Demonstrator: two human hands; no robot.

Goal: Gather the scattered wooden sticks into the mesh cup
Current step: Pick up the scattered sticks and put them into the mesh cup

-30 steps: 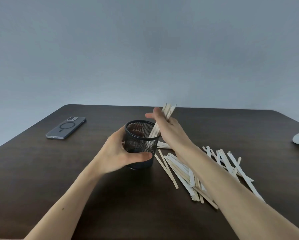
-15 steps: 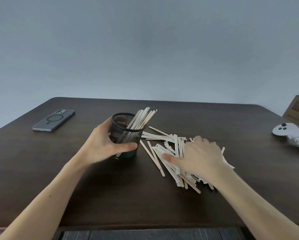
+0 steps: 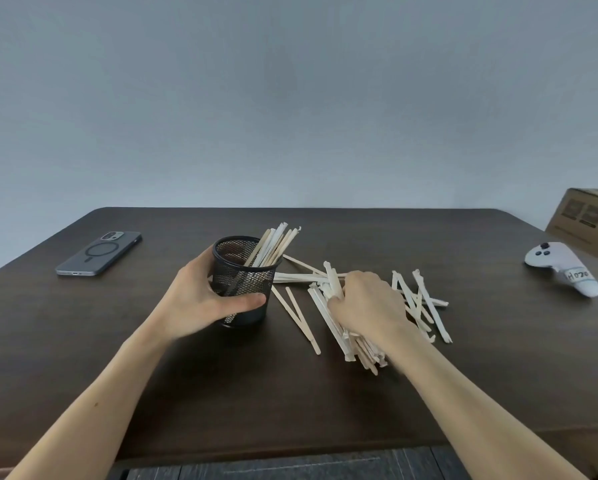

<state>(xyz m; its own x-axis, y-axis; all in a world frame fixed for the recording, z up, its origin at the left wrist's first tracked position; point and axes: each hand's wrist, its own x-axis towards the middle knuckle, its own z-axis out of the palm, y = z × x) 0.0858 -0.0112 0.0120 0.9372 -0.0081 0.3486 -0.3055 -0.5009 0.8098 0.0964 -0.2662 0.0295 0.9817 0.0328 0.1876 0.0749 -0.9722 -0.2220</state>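
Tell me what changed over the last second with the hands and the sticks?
The right hand let a bundle go into the mesh cup, where those sticks now lean, then dropped to the pile on the table and curled its fingers around a new bunch of sticks. The left hand kept holding the cup; the phone and white controller lay untouched.

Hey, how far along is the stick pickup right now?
Partly done. One bunch of sticks already stands in the cup, which the left hand holds. The right hand is closing on a second bundle from the pile. Loose sticks are left on the table.
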